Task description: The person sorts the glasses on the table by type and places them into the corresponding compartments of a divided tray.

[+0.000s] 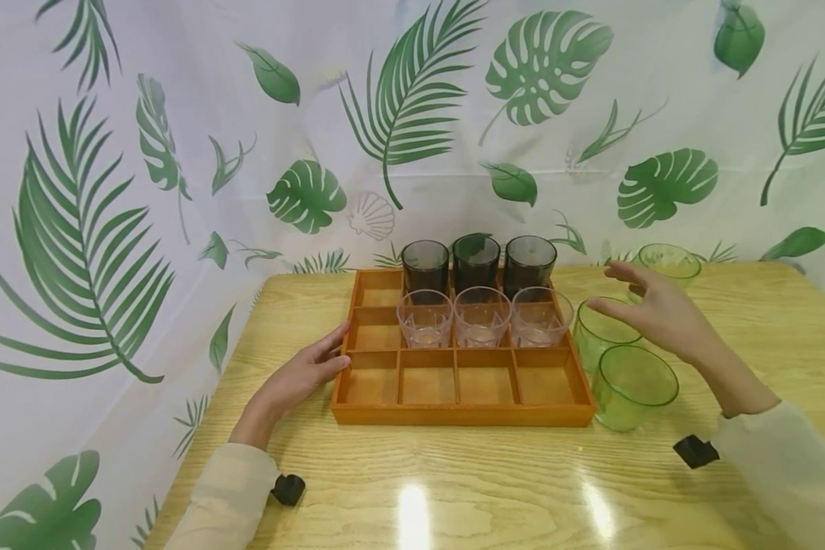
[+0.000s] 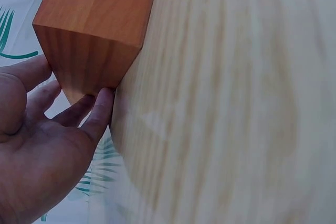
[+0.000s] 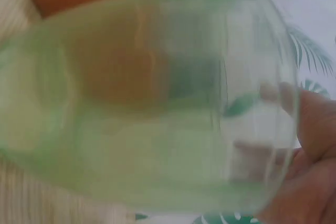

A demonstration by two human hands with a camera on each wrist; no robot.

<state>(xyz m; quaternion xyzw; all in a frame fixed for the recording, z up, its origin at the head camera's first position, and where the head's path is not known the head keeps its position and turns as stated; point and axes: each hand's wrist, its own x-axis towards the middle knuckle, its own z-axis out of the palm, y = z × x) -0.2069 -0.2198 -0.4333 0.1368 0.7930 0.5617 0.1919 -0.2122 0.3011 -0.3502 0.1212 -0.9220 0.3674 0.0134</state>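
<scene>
My left hand (image 1: 302, 378) rests against the left side of a wooden compartment tray (image 1: 467, 415). In the left wrist view, its extended fingers and thumb touch the wall near the tray's corner (image 2: 94, 59). Over the green glasses at the tray's right, my right hand (image 1: 667, 317) hovers with thumb and fingers apart, gripping nothing. One green glass (image 1: 626, 409) stands nearest the front, another (image 1: 590, 347) behind it by the thumb, and a third (image 1: 681, 269) farther back, partly behind the hand. A blurred green glass (image 3: 147, 145) fills the right wrist view, fingers showing beyond it.
Three dark grey glasses (image 1: 426, 263) stand in the tray's back row, and three clear pinkish glasses (image 1: 481, 328) in its middle row. The leftmost column and front row show bare compartment floors. Leaf-printed cloth (image 1: 433, 191) hangs behind the wooden table (image 1: 495, 489).
</scene>
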